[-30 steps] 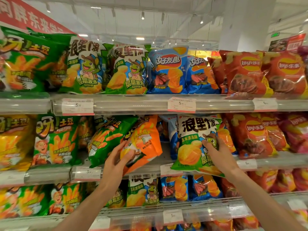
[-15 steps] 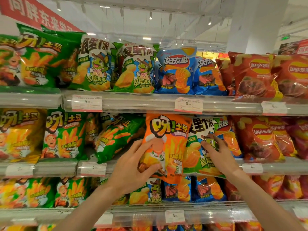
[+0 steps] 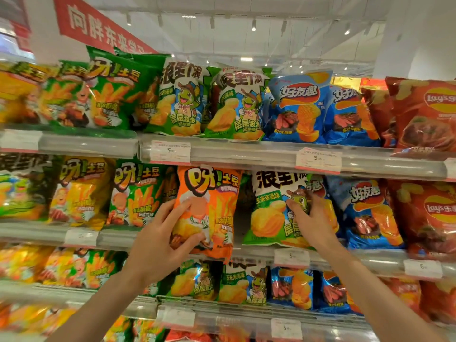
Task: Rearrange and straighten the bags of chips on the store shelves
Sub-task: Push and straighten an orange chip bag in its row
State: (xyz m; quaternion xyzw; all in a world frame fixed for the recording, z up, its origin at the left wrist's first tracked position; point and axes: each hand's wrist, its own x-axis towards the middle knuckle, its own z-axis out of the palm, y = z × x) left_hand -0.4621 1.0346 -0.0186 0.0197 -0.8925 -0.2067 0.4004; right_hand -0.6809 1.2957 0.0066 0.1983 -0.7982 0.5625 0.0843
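Both forearms reach up from the bottom edge. The left hand [image 3: 160, 245] grips the orange chip bag [image 3: 214, 206], fingers on its front at about 8 o'clock of the pack and thumb curled across its lower face. That bag stands upright at the centre of the middle shelf [image 3: 118, 239], its bottom edge hanging just over the shelf lip. At 3 o'clock from it, with a dark gap between, the right hand [image 3: 312, 218] pinches the green-and-white frog bag [image 3: 269, 213], fingertips bunched on the frog picture at the bag's right half. This bag also stands upright on the middle shelf, bottom edge over the rail. Just beyond it at 3 o'clock stands a blue ridged-chip bag [image 3: 370, 213], then a red Lay's bag [image 3: 429, 213] at the far right. At 9 o'clock of the orange pack stands a green fries-snack bag [image 3: 138, 193], touching it. Up at 12 o'clock the top shelf [image 3: 246, 154] carries green, frog, blue and red bags in a row, white price tags [image 3: 318, 160] clipped along its rail. A red banner [image 3: 98, 28] hangs at 11 o'clock.
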